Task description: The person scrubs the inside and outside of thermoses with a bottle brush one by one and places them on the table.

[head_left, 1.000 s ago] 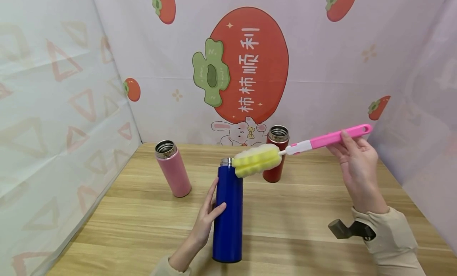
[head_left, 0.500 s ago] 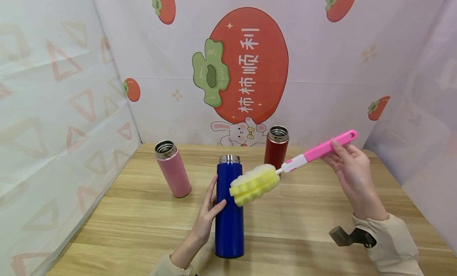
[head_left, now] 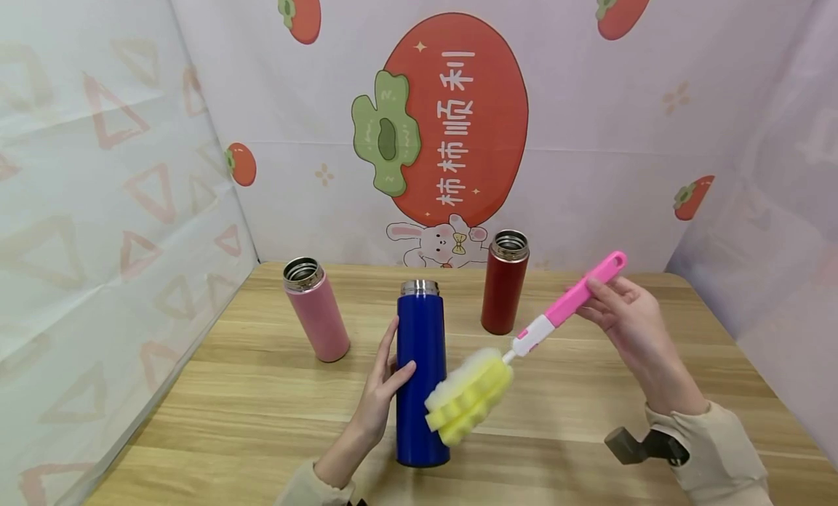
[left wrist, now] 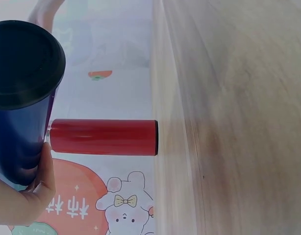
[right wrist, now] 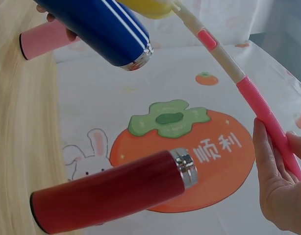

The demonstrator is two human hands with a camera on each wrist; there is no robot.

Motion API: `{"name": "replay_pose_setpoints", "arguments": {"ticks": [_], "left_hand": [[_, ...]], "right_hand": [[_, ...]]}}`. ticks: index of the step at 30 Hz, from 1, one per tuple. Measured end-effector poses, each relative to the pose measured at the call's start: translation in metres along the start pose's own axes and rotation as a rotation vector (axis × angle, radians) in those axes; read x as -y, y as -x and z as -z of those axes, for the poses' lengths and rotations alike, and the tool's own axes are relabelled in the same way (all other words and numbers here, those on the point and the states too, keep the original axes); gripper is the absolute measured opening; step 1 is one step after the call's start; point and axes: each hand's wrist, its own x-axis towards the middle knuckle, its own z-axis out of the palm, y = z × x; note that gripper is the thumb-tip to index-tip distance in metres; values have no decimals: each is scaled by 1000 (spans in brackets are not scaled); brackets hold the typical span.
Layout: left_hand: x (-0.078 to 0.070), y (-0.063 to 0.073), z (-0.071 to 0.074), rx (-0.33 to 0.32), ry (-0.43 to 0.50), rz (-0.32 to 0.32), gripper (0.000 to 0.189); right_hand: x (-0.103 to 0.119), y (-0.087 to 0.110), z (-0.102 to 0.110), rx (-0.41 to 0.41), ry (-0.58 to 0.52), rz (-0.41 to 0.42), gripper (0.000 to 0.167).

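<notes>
My left hand (head_left: pixel 380 397) grips a tall blue thermos bottle (head_left: pixel 420 346) from its left side. The bottle has a bare steel neck with no lid. Its dark base (left wrist: pixel 25 63) faces the camera in the left wrist view, raised off the table. In my right hand (head_left: pixel 628 320) is a bottle brush, pinched by its pink handle (head_left: pixel 576 299). The brush's yellow and white sponge head (head_left: pixel 471 397) points down and left, overlapping the lower right side of the blue bottle in the head view.
Behind on the left stands an open pink thermos bottle (head_left: pixel 319 313). An open red thermos bottle (head_left: pixel 504 284) stands at the back, right of the blue one. The wooden table (head_left: pixel 262 426) meets a white printed cloth backdrop (head_left: pixel 589 128), with cloth walls at both sides.
The brush has swung down from the blue bottle's neck to beside its lower body, its handle moving left and steepening. The blue bottle has shifted slightly away in the left hand's grip.
</notes>
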Motion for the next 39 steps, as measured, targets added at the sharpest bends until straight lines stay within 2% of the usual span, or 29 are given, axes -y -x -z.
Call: {"name": "replay_pose_setpoints", "arguments": {"ticks": [5, 11, 17, 20, 24, 32, 39], "left_hand": [[0, -1, 0, 2, 21, -2, 64], [0, -1, 0, -3, 16, -5, 65], [1, -1, -1, -6, 7, -4, 64], [1, 0, -1, 0, 1, -7, 65], [0, 2, -1, 14, -7, -15, 66], [1, 4, 1, 43, -22, -31, 66], [3, 5, 2, 53, -27, -24, 66]], "right_hand": [[-4, 2, 0, 56, 49, -32, 21], [-8, 4, 1, 67, 143, -79, 21], [-10, 5, 0, 64, 183, -107, 22], [-9, 5, 0, 59, 169, -85, 22], [-5, 3, 0, 35, 94, -13, 21], [9, -6, -2, -90, -17, 84, 14], [17, -11, -6, -169, -39, 155, 12]]}}
